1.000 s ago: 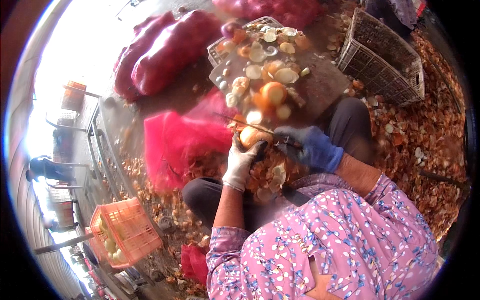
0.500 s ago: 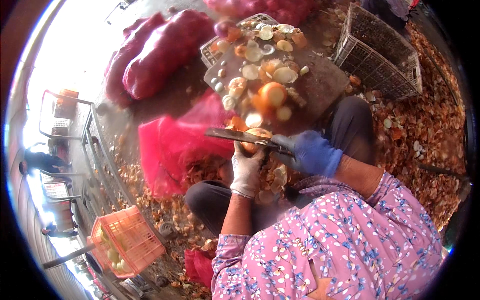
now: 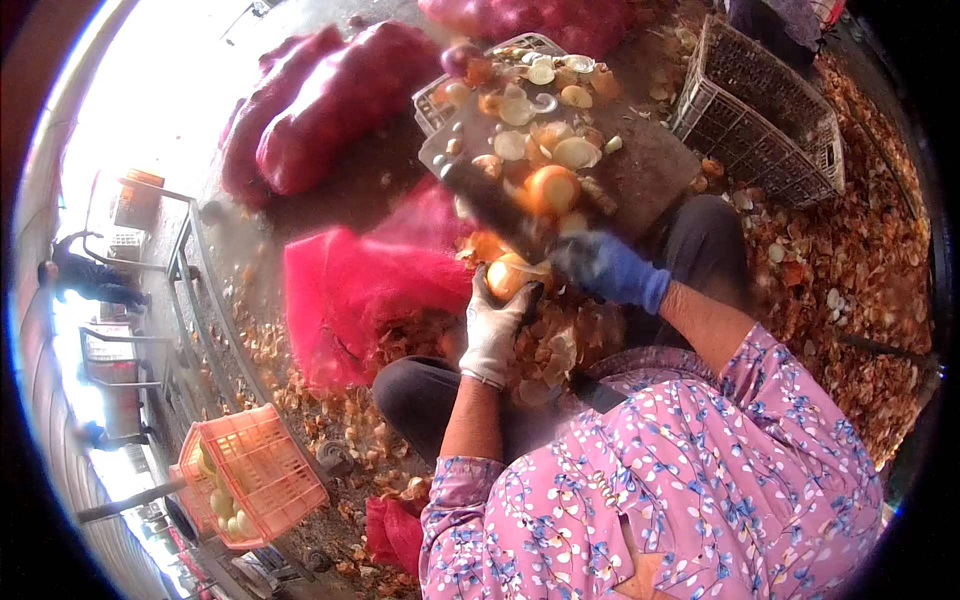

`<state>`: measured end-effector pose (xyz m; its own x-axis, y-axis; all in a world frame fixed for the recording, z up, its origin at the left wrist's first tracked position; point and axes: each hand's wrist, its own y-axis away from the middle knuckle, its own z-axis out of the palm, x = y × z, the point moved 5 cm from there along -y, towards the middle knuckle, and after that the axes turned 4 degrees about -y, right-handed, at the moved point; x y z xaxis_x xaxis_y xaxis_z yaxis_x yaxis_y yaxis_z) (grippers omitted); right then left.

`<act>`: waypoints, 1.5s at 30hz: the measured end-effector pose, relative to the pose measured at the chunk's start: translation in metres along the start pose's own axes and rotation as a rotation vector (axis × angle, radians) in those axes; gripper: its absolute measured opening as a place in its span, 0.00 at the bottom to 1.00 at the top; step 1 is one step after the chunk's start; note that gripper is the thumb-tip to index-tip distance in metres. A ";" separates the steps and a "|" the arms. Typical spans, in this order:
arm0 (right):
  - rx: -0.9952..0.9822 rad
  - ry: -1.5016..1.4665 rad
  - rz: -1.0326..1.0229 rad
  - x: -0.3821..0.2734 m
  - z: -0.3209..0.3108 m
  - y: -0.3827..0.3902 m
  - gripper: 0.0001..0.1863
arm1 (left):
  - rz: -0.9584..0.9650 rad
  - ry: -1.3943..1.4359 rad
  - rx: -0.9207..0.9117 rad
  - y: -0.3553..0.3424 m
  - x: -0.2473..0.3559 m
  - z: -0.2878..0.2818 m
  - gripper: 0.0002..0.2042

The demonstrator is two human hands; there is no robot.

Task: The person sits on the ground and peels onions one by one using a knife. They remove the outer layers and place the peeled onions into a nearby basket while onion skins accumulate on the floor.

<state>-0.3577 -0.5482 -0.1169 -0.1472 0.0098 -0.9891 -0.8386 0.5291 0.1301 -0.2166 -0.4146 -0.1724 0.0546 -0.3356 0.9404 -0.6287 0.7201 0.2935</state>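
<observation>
Your left hand [image 3: 493,330], in a white glove, is wrapped around an onion [image 3: 508,274], fingers curled over its top and sides, holding it just above your lap. Your right hand [image 3: 607,270], in a blue glove, is closed on the handle of a knife [image 3: 492,205]; the dark blade runs up and to the left from that hand, blurred, and passes just above the onion. You cannot tell whether the blade touches the onion.

Just beyond your hands lies a dark board [image 3: 650,170] carrying onion pieces: a round peeled onion [image 3: 553,187] near its front edge, pale cut slices [image 3: 575,152] further back. Behind the board stands a light crate [image 3: 437,105], partly hidden by it.

To your right sits a grey plastic basket [image 3: 770,130], tilted, on a floor thick with dry onion skins [image 3: 850,300]. More skins lie in your lap beneath your hands.

To your left, a bright pink mesh sack [image 3: 350,285] lies slumped on the floor just beside your knee. Further away, two full dark-red mesh sacks [image 3: 325,100] lie side by side. At the lower left stands an orange crate [image 3: 250,470] with peeled onions in it, well apart from your hands. A person [image 3: 90,280] stands at the far left edge.
</observation>
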 end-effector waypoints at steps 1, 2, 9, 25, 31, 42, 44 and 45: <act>0.009 -0.105 0.125 0.006 -0.006 -0.003 0.17 | -0.073 0.184 -0.041 0.001 -0.001 0.005 0.37; 0.019 -0.211 0.249 0.012 -0.009 -0.003 0.17 | -0.094 0.214 -0.056 0.001 0.000 0.007 0.36; -0.073 0.863 -0.189 -0.051 -0.003 0.054 0.19 | -0.178 0.353 -0.114 -0.010 -0.025 -0.004 0.26; 0.074 0.695 -0.001 -0.032 -0.015 0.042 0.17 | 0.615 -0.457 0.027 0.018 0.043 0.017 0.46; 0.071 0.632 0.092 -0.028 -0.022 0.083 0.21 | 0.277 -0.113 0.059 -0.004 0.005 0.011 0.39; 0.057 0.760 0.025 -0.055 -0.037 0.117 0.21 | -0.017 -0.038 -0.023 -0.001 0.022 0.015 0.44; 0.079 0.786 -0.062 -0.061 -0.040 0.122 0.22 | 0.085 -0.253 0.019 0.012 0.059 0.021 0.45; 0.058 0.808 -0.112 -0.068 -0.032 0.117 0.22 | 0.226 -0.332 0.083 0.005 0.031 0.014 0.47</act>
<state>-0.4627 -0.5144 -0.0323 -0.4152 -0.6492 -0.6372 -0.8457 0.5336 0.0074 -0.2286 -0.4302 -0.1443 -0.3369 -0.3626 0.8689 -0.6575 0.7512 0.0585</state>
